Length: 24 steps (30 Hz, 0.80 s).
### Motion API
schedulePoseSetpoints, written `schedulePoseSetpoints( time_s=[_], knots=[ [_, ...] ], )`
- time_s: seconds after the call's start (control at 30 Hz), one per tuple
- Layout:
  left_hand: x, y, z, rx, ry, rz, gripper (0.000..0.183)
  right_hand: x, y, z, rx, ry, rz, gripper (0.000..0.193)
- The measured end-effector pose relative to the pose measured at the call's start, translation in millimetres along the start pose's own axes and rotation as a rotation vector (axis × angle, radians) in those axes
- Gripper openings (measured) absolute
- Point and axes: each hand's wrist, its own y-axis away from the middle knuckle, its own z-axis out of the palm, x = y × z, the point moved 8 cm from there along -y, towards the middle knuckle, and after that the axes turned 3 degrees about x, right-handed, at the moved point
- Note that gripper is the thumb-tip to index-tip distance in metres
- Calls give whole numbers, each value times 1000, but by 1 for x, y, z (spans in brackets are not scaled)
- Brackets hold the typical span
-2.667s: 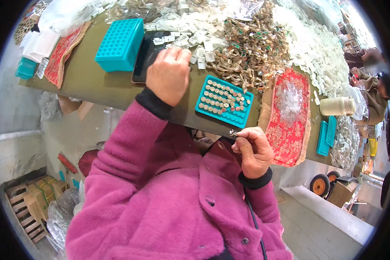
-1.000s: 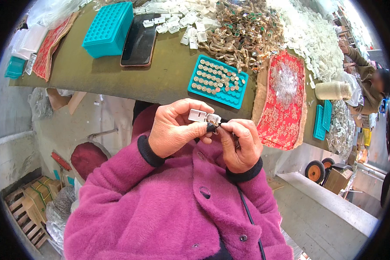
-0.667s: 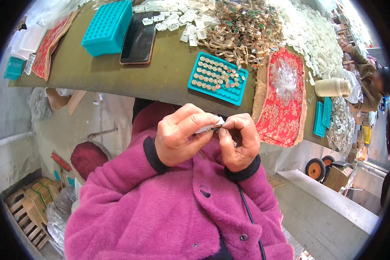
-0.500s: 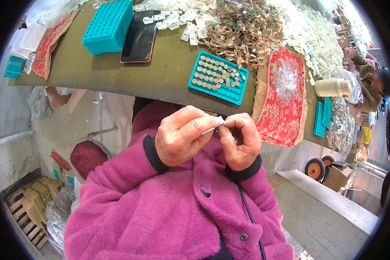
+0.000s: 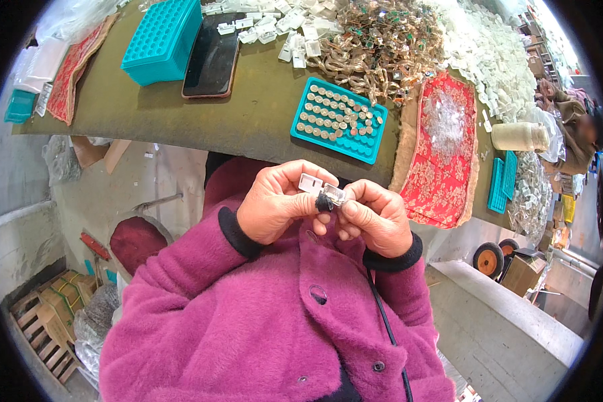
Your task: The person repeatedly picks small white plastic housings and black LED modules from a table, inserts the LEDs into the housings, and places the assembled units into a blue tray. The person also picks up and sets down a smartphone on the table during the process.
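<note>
In front of my chest, both hands hold a small plastic case that lies open in two parts, a white flap and a clear box-like half. My left hand is closed, its fingers and thumb pinching the flap side. Something black wraps or sits at its fingertips; I cannot tell which. My right hand pinches the clear half's right end between thumb and forefinger. Just beyond the hands, a teal tray carries rows of round silvery discs, like button cells.
On the green table are a teal rack, a phone, white plastic pieces, tangled brownish strips with small parts, and a heap of clear cases. A red patterned cloth holds clear bits. A person is at far right.
My hands have turned and moved slightly apart. The plastic piece, mostly hidden between my fingers before, now shows as an open case. The tray and table things stay where they were.
</note>
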Motion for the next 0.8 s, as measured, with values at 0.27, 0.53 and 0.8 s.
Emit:
schedulePoseSetpoints(
  time_s=[0.27,0.53,0.8],
  knots=[
    [-17,-9,-1,-45,220,-173,39,-9,3,1,110,120,-119,14],
    [10,-14,-10,39,44,-101,27,-95,-3,-18,495,1152,-817,37],
    [21,-16,-12,141,-19,-27,25,-91,-46,-20,380,1330,-842,30]
  ],
)
